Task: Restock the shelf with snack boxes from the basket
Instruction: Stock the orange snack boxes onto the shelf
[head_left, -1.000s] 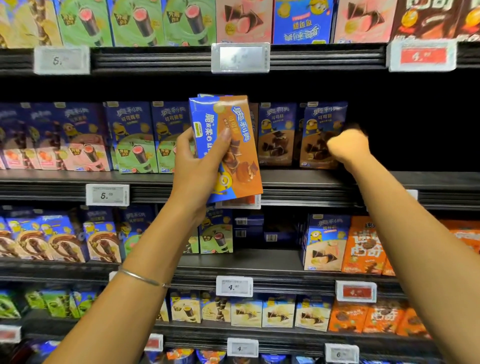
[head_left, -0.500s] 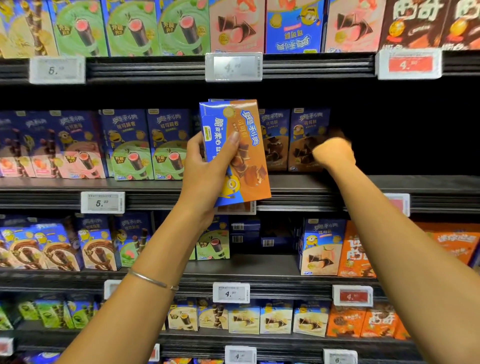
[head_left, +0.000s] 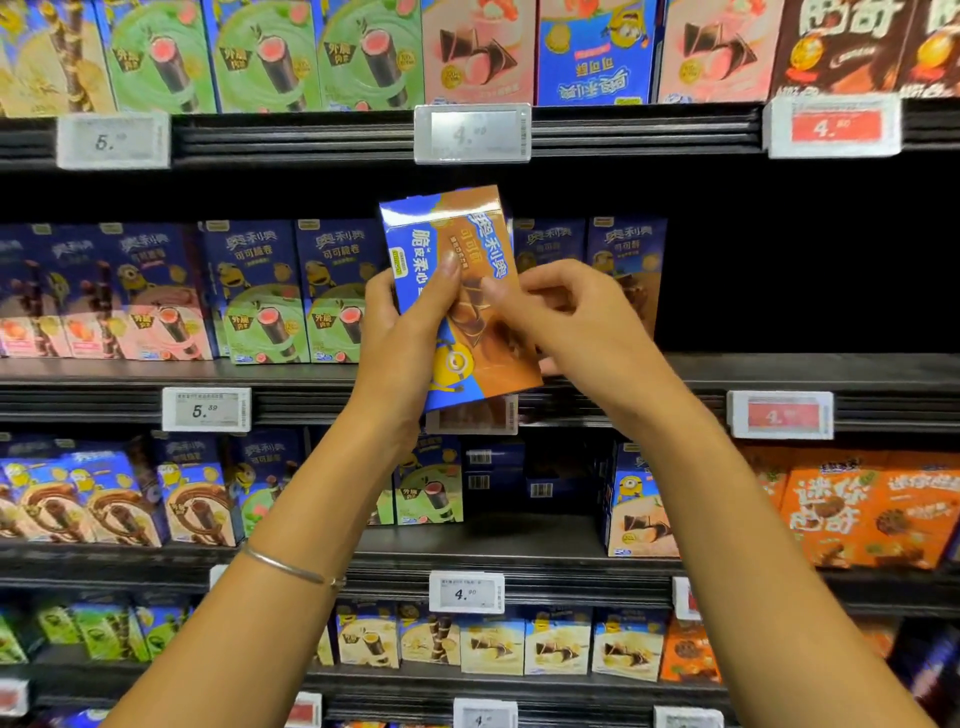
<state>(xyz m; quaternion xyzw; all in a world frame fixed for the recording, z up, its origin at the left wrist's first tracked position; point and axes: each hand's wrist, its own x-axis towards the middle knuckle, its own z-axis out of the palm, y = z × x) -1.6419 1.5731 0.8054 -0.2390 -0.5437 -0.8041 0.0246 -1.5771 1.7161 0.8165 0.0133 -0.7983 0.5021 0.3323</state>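
Snack box (head_left: 470, 332), just one, sits gripped in left hand (head_left: 400, 343) and right hand (head_left: 576, 322), two similar boxes (head_left: 628, 249) behind.

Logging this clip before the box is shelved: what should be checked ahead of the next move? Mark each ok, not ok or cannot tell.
1. Left hand grips the blue-and-brown cardboard snack box: ok.
2. Right hand pinches the same box: ok.
3. Box upright: not ok, top tilts left.
4. Matching blue-and-brown boxes stand on the black metal shelf behind it: ok.
5. Dark gap to their right has front room: ok.
6. Back of that gap: cannot tell, too dark.
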